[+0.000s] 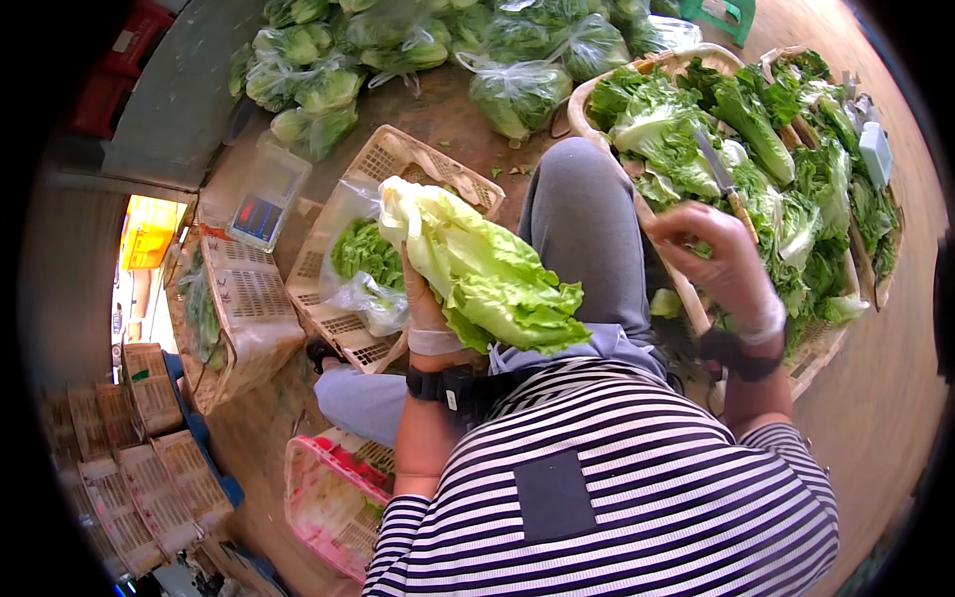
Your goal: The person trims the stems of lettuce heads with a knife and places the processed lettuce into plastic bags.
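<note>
My gloved left hand [422, 303] is closed around a head of lettuce [487, 264], holding it in front of my body with its pale stem end up and its leaves hanging to the right. Much of that hand is behind the leaves. My right hand [718, 261], also in a thin clear glove, hovers at the near edge of the lettuce basket [693, 298]. Its fingers are bent but apart, and nothing shows between them. Just beyond it, a knife [718, 169] lies on the loose lettuce [662, 134], blade pointing away from me.
Left of my knee, a plastic crate [383, 159] holds a clear bag of lettuce [368, 254]. A scale [261, 214] stands by another crate [261, 289]. Bagged lettuce [517, 95] is piled at the back. A pink basket [328, 497] sits at my lower left.
</note>
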Motion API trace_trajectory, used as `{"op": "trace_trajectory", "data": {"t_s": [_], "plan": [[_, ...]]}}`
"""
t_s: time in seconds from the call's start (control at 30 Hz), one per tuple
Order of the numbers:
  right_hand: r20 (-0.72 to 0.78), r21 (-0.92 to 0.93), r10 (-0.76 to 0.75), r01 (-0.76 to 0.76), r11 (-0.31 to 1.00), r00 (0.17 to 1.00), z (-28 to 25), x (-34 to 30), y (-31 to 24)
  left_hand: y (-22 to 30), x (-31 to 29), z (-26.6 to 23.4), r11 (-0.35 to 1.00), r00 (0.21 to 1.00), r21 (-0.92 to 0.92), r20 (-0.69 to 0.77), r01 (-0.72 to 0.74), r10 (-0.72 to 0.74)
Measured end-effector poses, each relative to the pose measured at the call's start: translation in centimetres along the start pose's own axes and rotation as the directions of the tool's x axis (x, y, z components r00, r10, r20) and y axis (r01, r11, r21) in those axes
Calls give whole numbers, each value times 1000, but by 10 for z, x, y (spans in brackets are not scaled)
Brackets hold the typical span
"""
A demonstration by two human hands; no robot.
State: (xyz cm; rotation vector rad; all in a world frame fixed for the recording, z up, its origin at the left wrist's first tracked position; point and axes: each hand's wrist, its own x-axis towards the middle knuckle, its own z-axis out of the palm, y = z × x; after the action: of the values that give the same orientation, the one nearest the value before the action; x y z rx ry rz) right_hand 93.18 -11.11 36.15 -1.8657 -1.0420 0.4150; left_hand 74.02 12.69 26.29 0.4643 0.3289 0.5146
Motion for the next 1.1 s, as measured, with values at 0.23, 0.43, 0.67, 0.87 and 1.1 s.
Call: {"op": "trace_trajectory", "data": {"t_s": [0.23, 0.43, 0.67, 0.87, 1.1], "plan": [[-39, -164, -420, 409, 898, 907, 93, 56, -28, -7, -7, 23, 973, 999, 228, -31, 25, -18], [-28, -50, -360, 359, 932, 932, 112, 67, -40, 1, -21, -23, 997, 979, 65, 197, 38, -50], [-90, -82, -410, 403, 911, 908, 116, 77, -40, -1, -9, 10, 998, 995, 35, 78, 60, -63], [14, -241, -415, 406, 881, 910, 130, 99, -35, -5, -1, 20, 996, 995, 9, -51, 85, -85], [61, -131, -358, 363, 922, 932, 142, 114, -24, -1, -9, 1, 983, 978, 93, -151, 157, -142]]}}
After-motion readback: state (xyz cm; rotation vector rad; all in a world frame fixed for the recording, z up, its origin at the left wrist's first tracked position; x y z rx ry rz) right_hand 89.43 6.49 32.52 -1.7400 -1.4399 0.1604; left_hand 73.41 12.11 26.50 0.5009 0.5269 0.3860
